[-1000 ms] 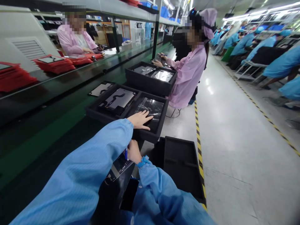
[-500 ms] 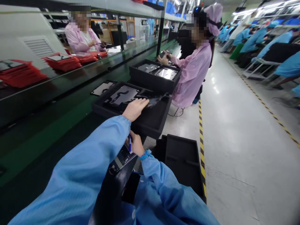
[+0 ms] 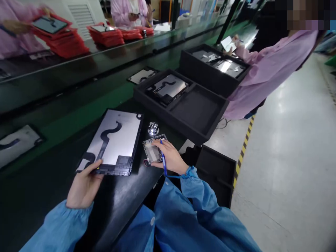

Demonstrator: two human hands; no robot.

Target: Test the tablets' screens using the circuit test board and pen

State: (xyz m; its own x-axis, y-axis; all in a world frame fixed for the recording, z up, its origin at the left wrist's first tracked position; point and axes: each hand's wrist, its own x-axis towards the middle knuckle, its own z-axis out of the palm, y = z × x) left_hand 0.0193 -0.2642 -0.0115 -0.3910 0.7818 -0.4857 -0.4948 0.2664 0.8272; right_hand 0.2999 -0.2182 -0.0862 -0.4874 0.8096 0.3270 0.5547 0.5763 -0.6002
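Two bare hands work over a dark bench [image 3: 123,196], the left hand [image 3: 85,187] with its grip closed on the near edge of a large panel [image 3: 123,136], thumb on top. To its right, the right hand [image 3: 172,157], half-curled around a blue pen [image 3: 163,157], touches a small circuit unit [image 3: 151,154]; whether it grips the unit cannot be told. Work appears partway: this panel is in hand, while another panel [image 3: 172,85] lies unhandled in the far black tray's [image 3: 168,117] left compartment.
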